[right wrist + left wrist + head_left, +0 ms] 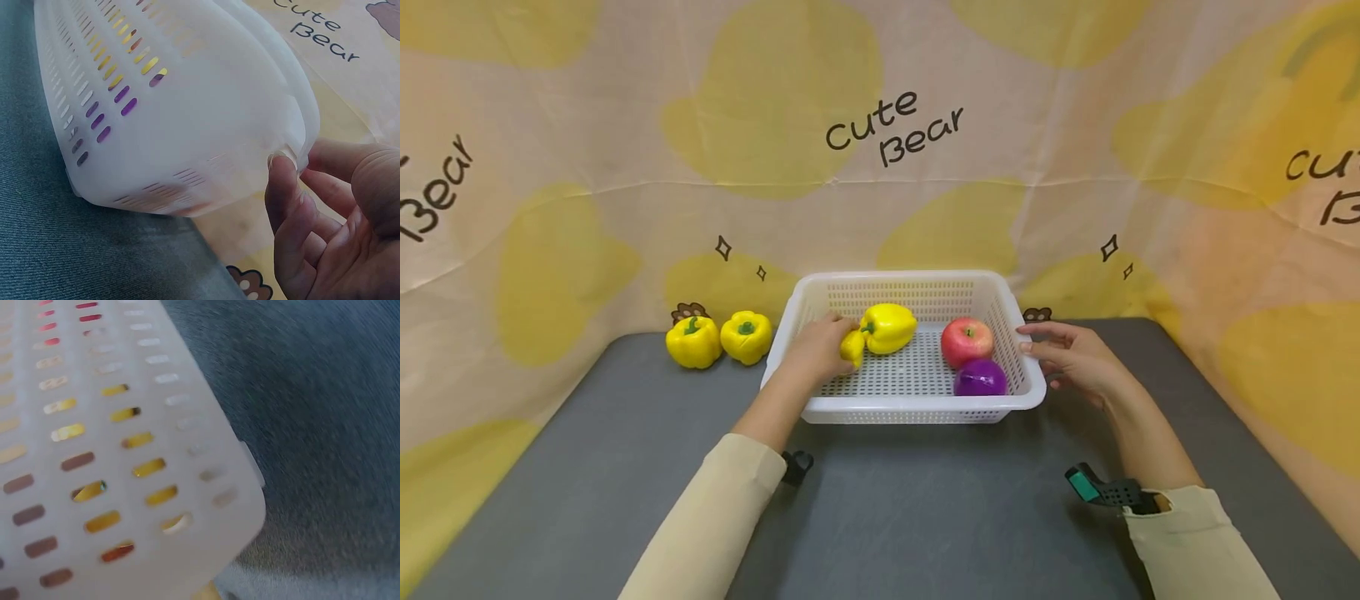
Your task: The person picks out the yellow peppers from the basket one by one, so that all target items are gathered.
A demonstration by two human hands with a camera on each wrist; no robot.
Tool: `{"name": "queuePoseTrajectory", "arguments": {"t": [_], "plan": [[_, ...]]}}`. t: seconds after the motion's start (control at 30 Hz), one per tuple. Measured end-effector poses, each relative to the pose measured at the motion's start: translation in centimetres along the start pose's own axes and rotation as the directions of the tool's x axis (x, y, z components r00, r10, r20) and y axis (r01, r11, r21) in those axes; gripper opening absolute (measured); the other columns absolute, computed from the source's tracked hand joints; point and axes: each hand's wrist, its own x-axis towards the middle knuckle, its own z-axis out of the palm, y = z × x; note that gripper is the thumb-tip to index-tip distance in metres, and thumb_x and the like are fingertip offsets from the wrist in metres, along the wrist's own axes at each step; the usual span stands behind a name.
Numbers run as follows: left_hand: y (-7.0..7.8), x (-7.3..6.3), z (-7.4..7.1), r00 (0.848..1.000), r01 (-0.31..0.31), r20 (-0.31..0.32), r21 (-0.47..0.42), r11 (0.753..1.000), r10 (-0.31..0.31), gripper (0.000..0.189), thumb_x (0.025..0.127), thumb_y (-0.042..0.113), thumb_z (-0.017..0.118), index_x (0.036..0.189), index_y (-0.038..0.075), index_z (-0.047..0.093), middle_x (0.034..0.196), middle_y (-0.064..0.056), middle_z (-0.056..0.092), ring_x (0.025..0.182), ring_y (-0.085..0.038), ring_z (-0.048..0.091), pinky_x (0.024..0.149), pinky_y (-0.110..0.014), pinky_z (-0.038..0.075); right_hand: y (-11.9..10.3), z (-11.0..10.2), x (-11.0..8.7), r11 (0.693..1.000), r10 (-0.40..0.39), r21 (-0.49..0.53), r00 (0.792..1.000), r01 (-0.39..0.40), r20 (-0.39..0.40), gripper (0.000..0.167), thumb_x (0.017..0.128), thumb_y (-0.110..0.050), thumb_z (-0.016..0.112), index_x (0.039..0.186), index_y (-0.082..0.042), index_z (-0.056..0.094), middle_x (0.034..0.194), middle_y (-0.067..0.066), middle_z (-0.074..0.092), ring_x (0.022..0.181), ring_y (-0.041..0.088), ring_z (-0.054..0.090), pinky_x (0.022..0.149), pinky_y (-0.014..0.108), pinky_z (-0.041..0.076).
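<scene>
The left hand point(823, 346) reaches inside the white perforated plastic basket point(917, 405) at its left end; its fingers curl round a glossy yellow, rounded, pepper-like piece point(852, 348), mostly hidden by the hand. A glossy yellow bell pepper point(891, 327) lies on its side in the basket, just right of that piece, its long axis running roughly left to right; a green stem point(867, 330) shows between the two. The left hand is clearly the nearer to both. The right hand point(1075, 358) pinches the basket's right rim, beside the red round apple point(967, 342) and the shiny purple round item point(981, 379). Two upright yellow bell peppers with green stems point(693, 342) stand outside, left of the basket, on the left hand's side
</scene>
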Motion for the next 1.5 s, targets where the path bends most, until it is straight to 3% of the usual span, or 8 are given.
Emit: {"name": "queuePoseTrajectory", "arguments": {"t": [0.13, 0.63, 0.8, 0.93, 1.07, 1.2, 1.37, 1.5], "plan": [[0.02, -0.01, -0.15, 1.0, 0.021, -0.002, -0.043, 0.999, -0.021, 0.064, 0.084, 0.023, 0.082, 0.143, 0.014, 0.057, 0.14, -0.011, 0.055, 0.125, -0.034, 0.054, 0.114, -0.05, 0.042, 0.0, -0.1, 0.13, 1.0, -0.001, 0.005, 1.0, 0.001, 0.005, 0.061, 0.095, -0.036, 0.07, 0.145, -0.007, 0.051, 0.101, -0.01, 0.072, 0.079, 0.009, 0.072, 0.059, 0.028, 0.053], [-0.01, 0.27, -0.63, 1.0, 0.026, -0.006, -0.229, 0.973, -0.028, 0.054, 0.1, 0.042, 0.059, 0.145, 0.012, 0.056, 0.146, -0.01, 0.059, 0.134, -0.031, 0.054, 0.117, -0.051, 0.04, -0.04, 0.0, 0.34, 1.0, 0.012, -0.021, 1.0, -0.012, 0.0, 0.061, 0.096, -0.039, 0.068, 0.147, -0.01, 0.051, 0.116, 0.003, 0.072, 0.083, 0.011, 0.071, 0.06, 0.028, 0.053], [-0.12, 0.22, -0.57, 0.999, -0.032, -0.028, -0.268, 0.963, 0.025, 0.045, 0.102, 0.035, 0.058, 0.141, 0.014, 0.059, 0.146, -0.009, 0.059, 0.136, -0.03, 0.053, 0.117, -0.051, 0.04, -0.11, 0.18, 0.38, 0.999, 0.017, -0.027, 1.0, -0.017, -0.007, 0.06, 0.096, -0.039, 0.068, 0.146, -0.009, 0.051, 0.117, 0.005, 0.071, 0.082, 0.012, 0.071, 0.06, 0.027, 0.053], [-0.2, 0.08, -0.62, 0.991, -0.081, -0.124, -0.283, 0.956, 0.047, 0.03, 0.101, 0.02, 0.061, 0.13, 0.014, 0.067, 0.14, -0.009, 0.063, 0.134, -0.03, 0.054, 0.115, -0.049, 0.043, -0.19, 0.22, 0.19, 0.999, 0.021, -0.025, 1.0, -0.021, -0.005, 0.061, 0.095, -0.039, 0.069, 0.145, -0.009, 0.052, 0.114, 0.004, 0.071, 0.083, 0.012, 0.071, 0.061, 0.028, 0.053], [0.15, 0.32, -0.79, 0.982, -0.107, -0.179, -0.269, 0.957, 0.06, 0.023, 0.1, 0.013, 0.061, 0.119, 0.011, 0.074, 0.128, -0.009, 0.069, 0.109, -0.025, 0.064, 0.097, -0.041, 0.054, -0.3, -0.18, 0.05, 0.999, 0.018, -0.033, 1.0, -0.018, -0.017, 0.061, 0.095, -0.038, 0.069, 0.145, -0.008, 0.051, 0.112, -0.001, 0.072, 0.082, 0.012, 0.071, 0.061, 0.028, 0.053], [0.46, 0.34, -0.83, 0.996, -0.052, -0.081, -0.27, 0.962, 0.031, 0.033, 0.104, 0.016, 0.047, 0.125, 0.011, 0.072, 0.123, -0.009, 0.069, 0.076, -0.024, 0.056, 0.071, -0.035, 0.05, -0.17, -0.39, 0.15, 0.999, 0.016, -0.041, 1.0, -0.016, -0.013, 0.062, 0.095, -0.04, 0.069, 0.146, -0.01, 0.051, 0.113, -0.002, 0.073, 0.083, 0.011, 0.071, 0.063, 0.028, 0.054], [0.35, -0.15, -0.55, 0.999, -0.024, 0.034, -0.274, 0.961, 0.035, 0.045, 0.104, 0.03, 0.037, 0.133, 0.012, 0.066, 0.136, -0.01, 0.065, 0.112, -0.029, 0.061, 0.103, -0.047, 0.049, 0.13, -0.16, 0.1, 0.998, 0.02, -0.054, 1.0, -0.02, -0.006, 0.062, 0.095, -0.04, 0.068, 0.146, -0.01, 0.051, 0.116, 0.003, 0.072, 0.084, 0.011, 0.072, 0.063, 0.029, 0.054], [0.17, -0.44, -0.5, 0.994, -0.068, 0.059, -0.284, 0.956, 0.089, 0.052, 0.099, 0.041, 0.05, 0.14, 0.012, 0.06, 0.145, -0.01, 0.059, 0.133, -0.031, 0.054, 0.116, -0.053, 0.04, -0.03, 0.0, 0.0, 0.999, 0.006, -0.043, 1.0, -0.006, -0.007, 0.061, 0.096, -0.038, 0.069, 0.146, -0.008, 0.051, 0.116, 0.006, 0.072, 0.082, 0.013, 0.071, 0.061, 0.028, 0.054]]}}
